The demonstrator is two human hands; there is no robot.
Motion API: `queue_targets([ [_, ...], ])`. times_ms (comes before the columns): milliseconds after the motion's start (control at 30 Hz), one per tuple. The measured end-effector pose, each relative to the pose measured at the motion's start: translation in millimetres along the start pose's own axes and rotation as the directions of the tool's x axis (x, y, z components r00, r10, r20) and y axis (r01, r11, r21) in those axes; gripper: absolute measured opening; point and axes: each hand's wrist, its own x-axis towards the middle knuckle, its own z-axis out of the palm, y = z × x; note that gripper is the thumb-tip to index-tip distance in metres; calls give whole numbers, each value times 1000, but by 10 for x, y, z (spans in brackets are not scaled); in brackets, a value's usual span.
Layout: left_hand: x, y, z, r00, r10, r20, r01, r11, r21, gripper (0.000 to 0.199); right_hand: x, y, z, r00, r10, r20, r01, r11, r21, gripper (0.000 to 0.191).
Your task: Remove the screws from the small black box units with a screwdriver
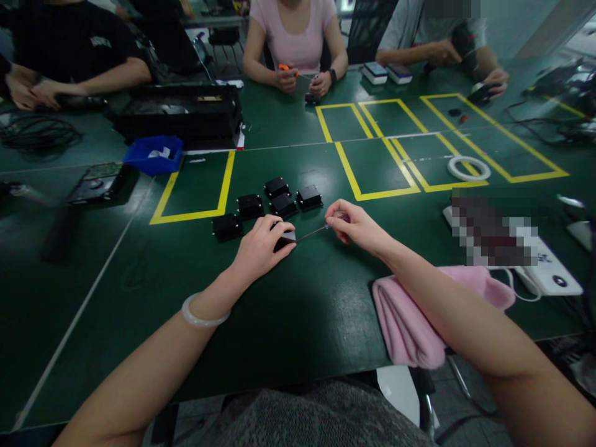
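Note:
My left hand [261, 246], with a pale bangle at its wrist, is closed round a small black box [285, 238] on the green table [298, 316]. Between thumb and fingers, my right hand [350, 225] grips the handle of a thin screwdriver [313, 233]. Its shaft points left and its tip meets the right end of the held box. Several similar black boxes lie just beyond my left hand, among them one at the left [226, 228] and one at the right [310, 197].
A pink cloth [412, 316] lies under my right forearm, near a white device [549, 264]. Farther off are a white ring [469, 168], a blue bin [154, 154], a black crate [181, 118] and yellow tape outlines. Three people sit across the table.

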Motion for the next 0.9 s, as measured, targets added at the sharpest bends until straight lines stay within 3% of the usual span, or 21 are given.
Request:
queue_targets([
  [533,-4,-4,0,1000,14,-2,-14,1000,5,31,4,-12,13,1000,18,6,-18,999,34,11],
  [767,-1,-7,4,1000,19,-8,-19,1000,12,31,9,-22,13,1000,17,-3,-17,1000,2,4],
  [900,0,-9,12,999,36,-30,-35,999,13,30,19,18,7,1000,25,10,-25,999,22,11],
])
